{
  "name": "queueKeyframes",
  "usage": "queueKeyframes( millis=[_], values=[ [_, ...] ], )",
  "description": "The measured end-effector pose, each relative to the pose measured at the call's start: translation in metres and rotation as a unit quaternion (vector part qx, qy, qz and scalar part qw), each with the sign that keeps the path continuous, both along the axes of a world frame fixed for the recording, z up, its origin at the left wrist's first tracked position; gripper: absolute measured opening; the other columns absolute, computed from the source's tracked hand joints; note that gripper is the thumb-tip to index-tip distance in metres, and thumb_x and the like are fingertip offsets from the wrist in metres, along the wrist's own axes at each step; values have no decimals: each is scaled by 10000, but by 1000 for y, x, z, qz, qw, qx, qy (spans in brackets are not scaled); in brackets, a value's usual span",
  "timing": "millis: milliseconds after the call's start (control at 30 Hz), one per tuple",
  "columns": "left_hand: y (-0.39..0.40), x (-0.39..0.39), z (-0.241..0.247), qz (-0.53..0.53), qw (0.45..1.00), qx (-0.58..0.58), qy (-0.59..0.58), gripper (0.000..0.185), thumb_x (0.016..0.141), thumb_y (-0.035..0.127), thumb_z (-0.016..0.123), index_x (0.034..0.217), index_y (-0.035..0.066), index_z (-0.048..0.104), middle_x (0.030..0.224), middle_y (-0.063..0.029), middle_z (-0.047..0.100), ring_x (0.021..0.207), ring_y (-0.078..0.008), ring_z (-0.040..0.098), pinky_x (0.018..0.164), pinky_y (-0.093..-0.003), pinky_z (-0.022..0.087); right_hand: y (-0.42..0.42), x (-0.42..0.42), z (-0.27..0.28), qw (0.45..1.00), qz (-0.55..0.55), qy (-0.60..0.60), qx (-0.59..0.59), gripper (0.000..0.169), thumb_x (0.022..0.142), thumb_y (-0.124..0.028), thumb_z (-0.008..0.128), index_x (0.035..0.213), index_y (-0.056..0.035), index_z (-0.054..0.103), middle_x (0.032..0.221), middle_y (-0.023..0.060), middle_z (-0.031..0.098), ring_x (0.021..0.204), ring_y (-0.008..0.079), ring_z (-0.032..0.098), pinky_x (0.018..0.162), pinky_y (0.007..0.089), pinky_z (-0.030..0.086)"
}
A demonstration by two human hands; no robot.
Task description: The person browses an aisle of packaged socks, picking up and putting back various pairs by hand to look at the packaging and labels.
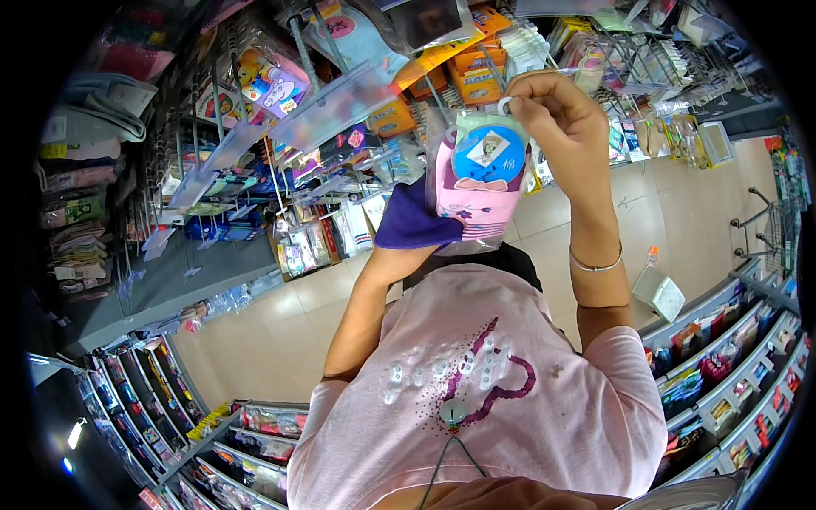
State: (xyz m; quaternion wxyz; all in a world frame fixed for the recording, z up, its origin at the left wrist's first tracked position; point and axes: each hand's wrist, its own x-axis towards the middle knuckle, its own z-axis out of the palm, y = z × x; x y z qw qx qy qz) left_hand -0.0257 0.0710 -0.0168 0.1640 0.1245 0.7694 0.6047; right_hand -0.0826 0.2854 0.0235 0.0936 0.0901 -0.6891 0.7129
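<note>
My right hand (pixel 558 124) pinches the small white hanger at the top of a packet of pink socks (pixel 484 204). The clear bag has a round blue label on a pale green card and shows a flower pattern and striped cuffs. It hangs in front of the display rack, close to a metal hook. A dark purple cloth (pixel 417 217) lies over my left hand (pixel 408 258), just left of the packet and touching its lower edge. The cloth hides most of that hand's fingers.
Metal hooks with clear price holders (pixel 338 105) jut out ahead, hung with packaged socks. Orange boxes (pixel 475 73) hang behind the packet. On the tiled floor (pixel 287 331) to the right stands a white bin (pixel 658 293). A wire cart (pixel 768 233) is farther right; stocked shelves (pixel 720 382) lie behind me.
</note>
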Motion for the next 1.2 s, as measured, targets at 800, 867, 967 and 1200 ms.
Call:
queueKeyframes(
  millis=[800,867,967,1200],
  values=[
    [8,-5,8,155,950,-40,268,235,734,3,640,964,4,596,1066,-112,577,940,-257,557,816,-341,440,-29,31,-33,995,99,-2,-28,210,812,-56,619,1019,-15,615,885,58,645,712,64,570,597,204,432],
    [20,-12,14,142,933,-70,324,251,717,31,662,960,10,601,1051,-129,581,923,-296,554,809,-364,437,-34,36,-19,992,92,65,47,218,784,-32,607,1001,-18,614,872,83,640,690,126,579,595,243,438],
    [32,-19,20,172,923,-16,345,271,696,69,693,948,13,609,1003,-152,589,882,-339,552,796,-383,437,-33,37,-12,982,68,132,119,236,751,-11,591,986,-17,611,852,117,623,684,226,580,615,293,445],
    [29,-18,43,230,869,-117,422,322,735,99,693,1015,-28,596,862,-145,609,760,-302,565,672,-368,449,-41,49,-6,978,47,135,152,158,734,-5,581,892,5,591,750,135,557,627,270,514,589,330,393]
  ],
)
